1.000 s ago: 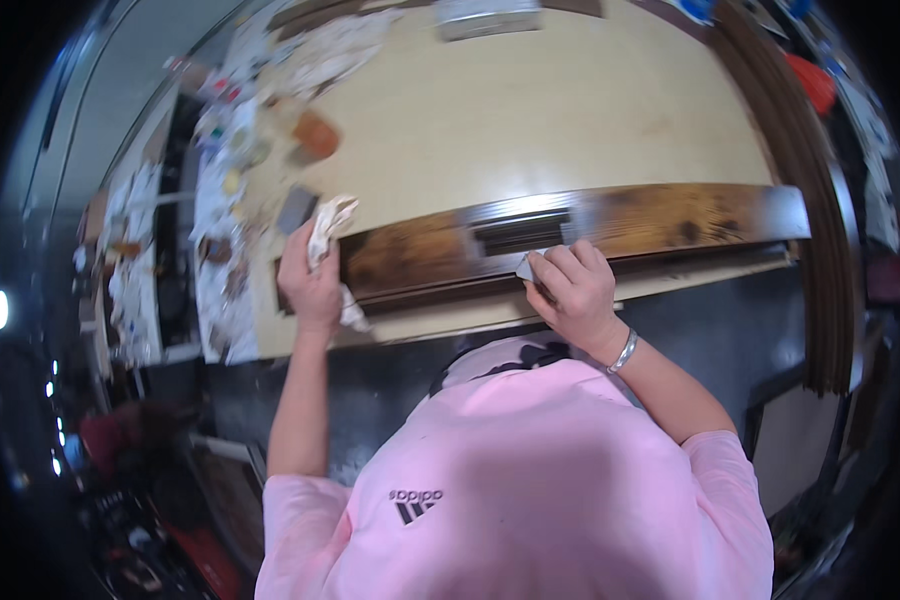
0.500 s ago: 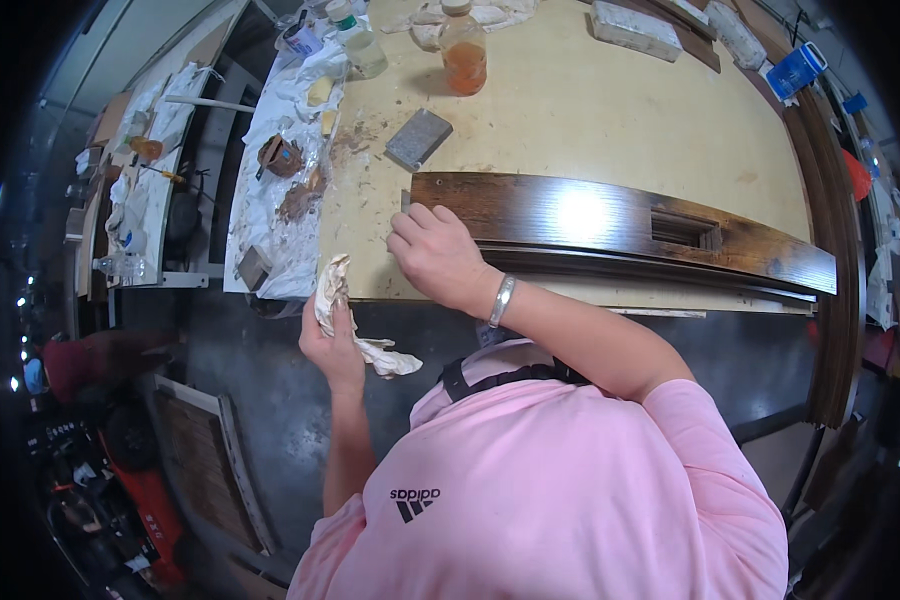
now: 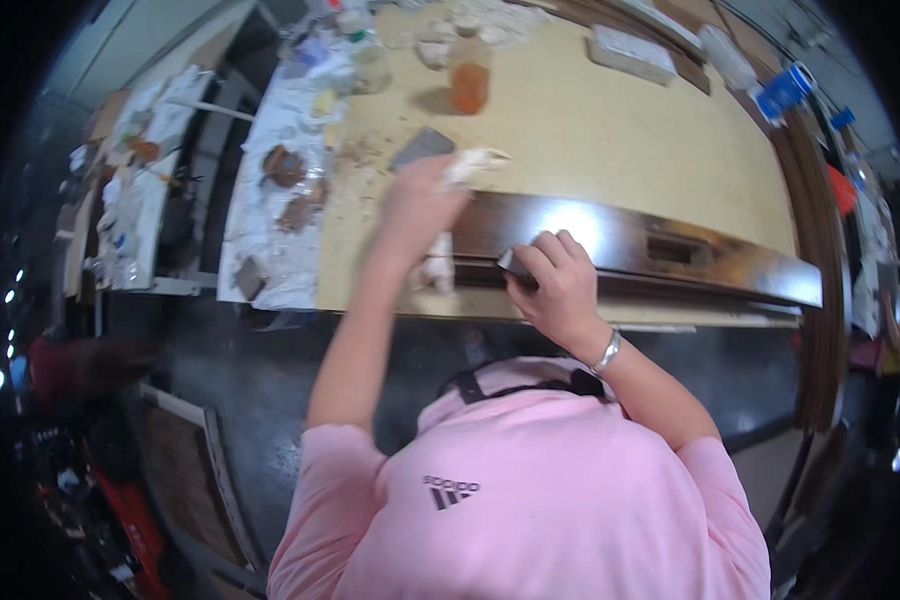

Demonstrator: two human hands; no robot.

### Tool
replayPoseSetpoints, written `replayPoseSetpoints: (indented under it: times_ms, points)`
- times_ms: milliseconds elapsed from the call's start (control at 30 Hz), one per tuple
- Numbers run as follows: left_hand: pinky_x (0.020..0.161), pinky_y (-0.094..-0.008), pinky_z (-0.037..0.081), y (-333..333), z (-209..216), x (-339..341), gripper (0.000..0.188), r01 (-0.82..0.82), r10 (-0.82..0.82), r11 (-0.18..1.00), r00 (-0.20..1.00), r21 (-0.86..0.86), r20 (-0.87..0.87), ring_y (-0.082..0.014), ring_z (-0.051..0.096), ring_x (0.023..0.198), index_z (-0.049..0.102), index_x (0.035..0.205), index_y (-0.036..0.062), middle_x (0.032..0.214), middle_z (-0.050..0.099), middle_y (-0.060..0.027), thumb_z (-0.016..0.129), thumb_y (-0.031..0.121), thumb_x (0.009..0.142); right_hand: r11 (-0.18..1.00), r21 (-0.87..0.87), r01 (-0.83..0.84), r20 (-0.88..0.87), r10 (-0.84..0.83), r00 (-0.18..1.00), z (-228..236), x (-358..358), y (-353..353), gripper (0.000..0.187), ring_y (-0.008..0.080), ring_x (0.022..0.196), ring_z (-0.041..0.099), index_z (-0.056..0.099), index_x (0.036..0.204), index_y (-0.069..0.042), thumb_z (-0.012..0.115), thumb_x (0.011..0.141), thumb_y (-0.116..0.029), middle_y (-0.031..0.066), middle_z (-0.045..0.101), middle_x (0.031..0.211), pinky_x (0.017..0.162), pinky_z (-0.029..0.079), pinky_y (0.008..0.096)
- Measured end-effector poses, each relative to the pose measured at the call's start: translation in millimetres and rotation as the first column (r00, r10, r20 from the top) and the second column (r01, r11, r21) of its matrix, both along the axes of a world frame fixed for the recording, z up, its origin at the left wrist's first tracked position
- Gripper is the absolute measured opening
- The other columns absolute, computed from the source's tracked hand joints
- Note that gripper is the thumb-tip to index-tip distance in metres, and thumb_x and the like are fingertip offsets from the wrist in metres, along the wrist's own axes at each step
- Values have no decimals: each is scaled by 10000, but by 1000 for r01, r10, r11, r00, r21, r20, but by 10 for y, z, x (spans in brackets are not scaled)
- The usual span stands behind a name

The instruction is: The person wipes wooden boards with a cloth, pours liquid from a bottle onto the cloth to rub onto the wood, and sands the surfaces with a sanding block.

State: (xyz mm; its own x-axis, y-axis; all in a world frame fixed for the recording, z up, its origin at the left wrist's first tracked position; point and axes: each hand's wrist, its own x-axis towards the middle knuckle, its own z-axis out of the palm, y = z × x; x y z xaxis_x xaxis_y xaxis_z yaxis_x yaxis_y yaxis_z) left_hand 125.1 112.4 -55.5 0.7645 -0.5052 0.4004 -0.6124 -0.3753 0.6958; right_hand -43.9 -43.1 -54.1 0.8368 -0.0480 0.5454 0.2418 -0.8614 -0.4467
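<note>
A dark brown, glossy wooden board (image 3: 610, 228) with a rectangular cutout lies along the table's near edge, atop other dark boards. My left hand (image 3: 422, 212), blurred by motion, grips a crumpled off-white rag (image 3: 478, 165) at the board's left end, with part of the cloth hanging below the hand. At the board's near edge my right hand (image 3: 562, 290) is closed around a small grey block (image 3: 511, 264), perhaps a sanding pad; the fingers cover most of it. A larger grey block (image 3: 423, 148) lies just beyond my left hand.
On the pale tabletop (image 3: 610, 140) stands a bottle of orange liquid (image 3: 469, 75). White, stained plastic sheeting (image 3: 270, 235) covers the left side, bearing a brown-stained lump (image 3: 284, 166). A whitish block (image 3: 632, 55) sits at the back; a blue can (image 3: 785, 92) is far right.
My left hand has carried the rag up and right, from below the table edge to the board's left end. My right hand has slid right along the board's near edge, the small grey block now showing.
</note>
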Motion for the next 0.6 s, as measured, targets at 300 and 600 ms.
replayPoseSetpoints:
  times_ms: [300, 600]
  points:
    - [824, -467, 442, -597, -352, -423, 244, -147, 74, 927, 973, 346, 217, -313, 648, 906, 711, 816, 94, 860, 682, -116, 643, 327, 785, 998, -27, 63, -106, -66, 992, -215, -457, -372, 281, 376, 806, 529, 613, 918, 7, 725, 662, -19, 171, 538, 861, 695, 436, 486]
    - [868, -441, 432, -597, -381, -340, 256, -147, 76, 926, 974, 347, 212, -300, 624, 928, 695, 856, 90, 863, 661, -103, 655, 337, 805, 997, -50, 56, -121, -62, 991, -291, -763, -1076, 297, 396, 845, 528, 590, 964, 21, 712, 696, -19, 184, 498, 894, 725, 430, 483]
